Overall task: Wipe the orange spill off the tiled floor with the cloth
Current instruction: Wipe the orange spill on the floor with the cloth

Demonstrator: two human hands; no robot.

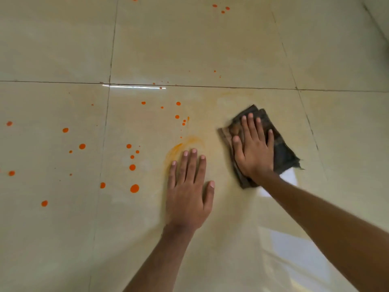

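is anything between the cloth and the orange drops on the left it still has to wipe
Yes: the left hand lies flat on the floor between the cloth, pressed under the right hand, and the drops to its left. The drops farther up the tile have bare floor between them and the cloth.

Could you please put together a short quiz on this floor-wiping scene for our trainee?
1. True or false: the right hand presses flat on the dark cloth.
2. The left hand rests on: A) the cloth, B) the bare tiled floor, C) a bucket.
3. Fill in: most unwiped orange drops lie to the ___ of the left hand.
Key: 1 true; 2 B; 3 left.
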